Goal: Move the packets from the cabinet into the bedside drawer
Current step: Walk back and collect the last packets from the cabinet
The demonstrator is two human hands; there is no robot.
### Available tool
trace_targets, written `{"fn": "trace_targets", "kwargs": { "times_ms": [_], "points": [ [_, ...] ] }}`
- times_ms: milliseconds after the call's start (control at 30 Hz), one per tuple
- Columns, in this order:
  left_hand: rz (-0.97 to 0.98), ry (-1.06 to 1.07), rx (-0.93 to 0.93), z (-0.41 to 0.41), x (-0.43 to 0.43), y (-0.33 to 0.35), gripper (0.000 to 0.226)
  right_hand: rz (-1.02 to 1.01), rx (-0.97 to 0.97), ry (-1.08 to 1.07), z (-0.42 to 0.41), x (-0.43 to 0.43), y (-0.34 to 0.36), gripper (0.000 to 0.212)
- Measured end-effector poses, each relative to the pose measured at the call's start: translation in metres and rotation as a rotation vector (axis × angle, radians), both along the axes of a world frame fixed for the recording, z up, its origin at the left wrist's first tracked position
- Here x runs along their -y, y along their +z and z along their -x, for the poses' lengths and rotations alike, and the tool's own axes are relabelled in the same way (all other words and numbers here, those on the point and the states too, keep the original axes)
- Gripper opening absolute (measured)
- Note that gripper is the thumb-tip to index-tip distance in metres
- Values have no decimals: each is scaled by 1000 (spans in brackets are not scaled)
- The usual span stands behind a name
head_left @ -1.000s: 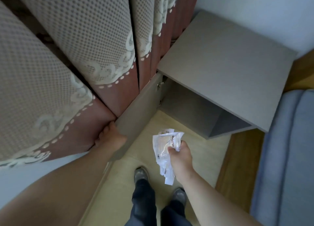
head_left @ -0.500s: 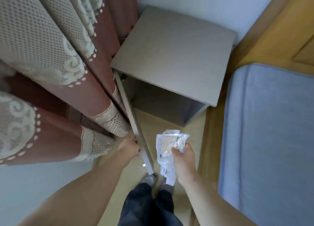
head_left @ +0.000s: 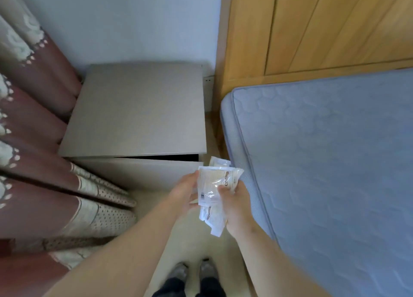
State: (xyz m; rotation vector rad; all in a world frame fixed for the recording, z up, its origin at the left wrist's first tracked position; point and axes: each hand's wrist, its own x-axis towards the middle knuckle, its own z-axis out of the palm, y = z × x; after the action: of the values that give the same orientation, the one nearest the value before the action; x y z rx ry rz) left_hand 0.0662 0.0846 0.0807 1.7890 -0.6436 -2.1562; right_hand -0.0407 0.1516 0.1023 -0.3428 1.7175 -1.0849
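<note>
From my remote seat I saw the right grip (head_left: 234, 205) closed round a small bundle of packets (head_left: 214, 189), thumb pressed across the front one and fingers hidden behind them. The packets were white and crinkled, with brown print and a small barcode near the lower left corner, and they fanned out above and below the grip. The left grip (head_left: 185, 191) lay against the left edge of the bundle, its fingers fairly straight and only touching the plastic, not curled round it. The bundle hung in the air above the pale floor (head_left: 178, 241), just in front of the right end of the grey cabinet (head_left: 138, 111) and close to the edge of the blue mattress (head_left: 324, 162). The cabinet door (head_left: 138, 171) stood almost shut, with a thin dark gap showing under the top board toward the right side. Brown and cream curtains (head_left: 33, 140) crowded the cabinet's left side, a wooden headboard (head_left: 312, 28) rose behind the mattress, and a wall socket (head_left: 208, 80) sat between the two. Both forearms reached in from below, and the toes of two shoes (head_left: 178, 272) showed at the bottom edge
</note>
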Motion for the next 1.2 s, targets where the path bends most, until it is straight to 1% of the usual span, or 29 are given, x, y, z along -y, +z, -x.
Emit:
{"fn": "trace_targets", "kwargs": {
  "times_ms": [33,100,167,233,300,367,467,533,600,700,733,800,867,900,967,1000,1067,1100,1133,1200],
  "points": [
    [-5,-6,-30,9,2,6,35,9,11,-17,6,-2,3,14],
    [-15,-29,-63,23,4,14,37,38,29,-43,16,-6,5,25],
    [-5,-65,-47,36,7,22,31,51,46,-93,23,-9,7,31],
    [8,-106,-15,46,10,24,23,20,47,-188,29,-15,7,21],
    [14,-160,28,53,8,24,21,-20,54,-268,31,-25,1,14],
    [46,-220,83,58,8,17,20,-49,53,-309,30,-30,-7,14],
    [119,-310,128,68,23,9,12,-78,63,-406,37,-24,-24,15],
    [135,-380,123,74,30,-5,15,-52,81,-412,38,-19,-37,17],
    [94,-474,141,75,27,-24,28,-20,127,-381,36,-21,-54,20],
    [26,-594,101,80,19,-62,32,57,279,-346,44,-21,-82,26],
    [7,-581,62,84,17,-75,31,52,294,-350,51,-18,-95,24],
    [-5,-523,44,93,16,-104,31,65,266,-364,61,-11,-127,15],
    [17,-515,89,97,13,-135,32,56,284,-358,64,-5,-161,31],
    [35,-519,124,97,11,-151,31,8,285,-371,65,-1,-176,32],
    [92,-481,202,92,10,-182,27,-183,231,-387,65,7,-212,21],
    [118,-449,230,88,12,-198,24,-249,239,-363,63,13,-230,23],
    [155,-401,271,77,17,-231,12,-286,243,-307,59,24,-269,52],
    [176,-385,291,72,20,-249,10,-301,200,-287,58,29,-288,61],
    [198,-371,299,67,24,-266,9,-318,132,-275,59,33,-308,61],
    [234,-368,331,57,32,-302,17,-398,-41,-177,64,36,-342,44]
  ]
}}
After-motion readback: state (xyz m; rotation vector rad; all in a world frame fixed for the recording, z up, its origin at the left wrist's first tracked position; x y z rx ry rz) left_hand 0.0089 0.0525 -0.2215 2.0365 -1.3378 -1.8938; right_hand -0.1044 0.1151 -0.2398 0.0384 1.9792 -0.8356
